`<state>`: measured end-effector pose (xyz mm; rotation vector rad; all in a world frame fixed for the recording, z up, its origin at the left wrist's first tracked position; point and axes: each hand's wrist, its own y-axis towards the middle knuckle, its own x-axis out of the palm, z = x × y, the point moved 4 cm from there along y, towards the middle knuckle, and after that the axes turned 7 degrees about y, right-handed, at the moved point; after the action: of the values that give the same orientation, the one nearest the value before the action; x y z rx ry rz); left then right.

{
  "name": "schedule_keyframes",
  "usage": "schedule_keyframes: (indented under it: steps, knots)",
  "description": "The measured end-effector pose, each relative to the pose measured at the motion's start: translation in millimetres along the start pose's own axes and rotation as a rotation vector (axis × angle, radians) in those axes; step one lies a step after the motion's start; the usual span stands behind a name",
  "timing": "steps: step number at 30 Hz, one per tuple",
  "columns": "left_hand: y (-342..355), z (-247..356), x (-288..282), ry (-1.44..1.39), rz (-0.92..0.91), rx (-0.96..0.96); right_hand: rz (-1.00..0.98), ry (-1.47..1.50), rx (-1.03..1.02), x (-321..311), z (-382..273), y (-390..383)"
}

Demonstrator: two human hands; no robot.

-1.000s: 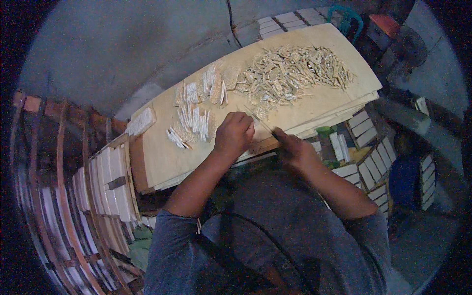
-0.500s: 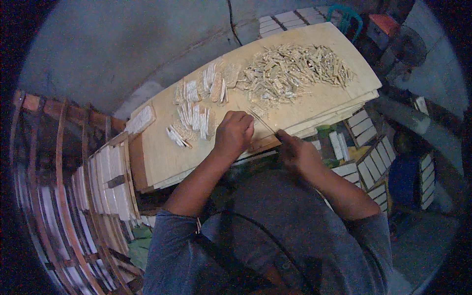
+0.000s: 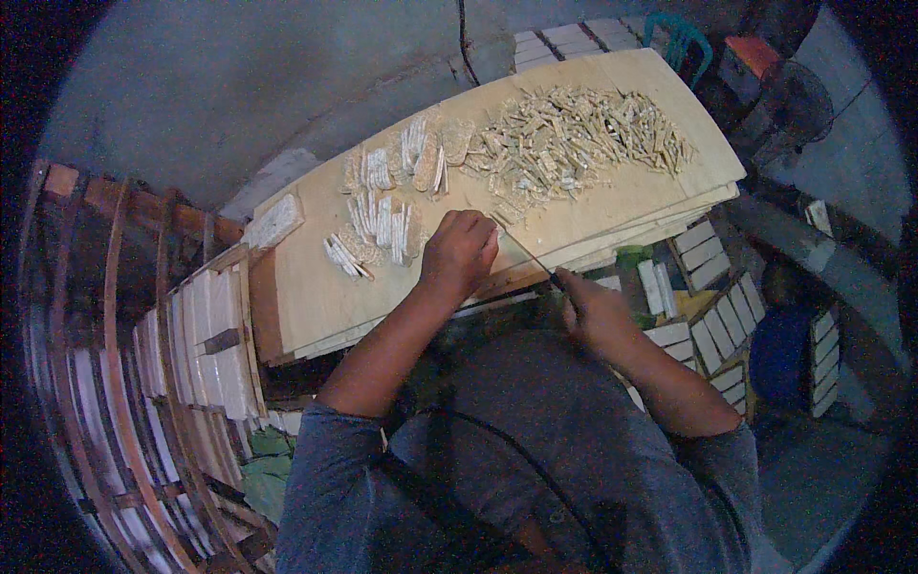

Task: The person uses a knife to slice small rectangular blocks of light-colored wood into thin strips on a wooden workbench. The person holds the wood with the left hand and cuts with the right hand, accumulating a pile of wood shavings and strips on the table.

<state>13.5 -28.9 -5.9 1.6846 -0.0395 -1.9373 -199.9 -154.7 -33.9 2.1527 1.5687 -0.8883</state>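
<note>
Right hand (image 3: pixel 595 314) closed round thin knife (image 3: pixel 535 258), gripping its dark end. Knife slants up-left across near edge of pale board (image 3: pixel 316 306), tip beside left hand (image 3: pixel 461 253). Left fingers curled at same edge; from here cannot tell whether gripping anything. Beyond: heap of loose strips (image 3: pixel 583 139). Leftward: white-edged slabs (image 3: pixel 384 225) clustered, pale block (image 3: pixel 274 223) at board's left end.

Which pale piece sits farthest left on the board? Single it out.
The flat, oblong, white-topped block at the left end of the board. It lies alone; the white-edged slices are bunched to its right, nearer the left hand.
</note>
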Motion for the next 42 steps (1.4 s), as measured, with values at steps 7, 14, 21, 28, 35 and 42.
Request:
schedule_keyframes:
  steps: [7,14,21,28,35,42]
  knots:
    - [4,3,-6,0.057,0.001,0.035,0.029,-0.013,-0.069,13,-35,58]
    - [-3,1,-4,0.005,0.09,0.029,-0.11,-0.15,0.081,12,3,10]
    - [-2,1,-5,0.08,0.027,0.015,0.074,0.034,-0.151,4,-32,40]
    - [-5,0,-6,0.013,0.008,-0.004,-0.032,-0.064,0.005,21,0,24]
    - [-5,-3,0,0.093,0.027,-0.007,0.131,0.075,-0.2,1,-24,29]
    - [-7,-3,-6,0.011,0.002,-0.002,-0.08,-0.02,0.021,24,-18,49]
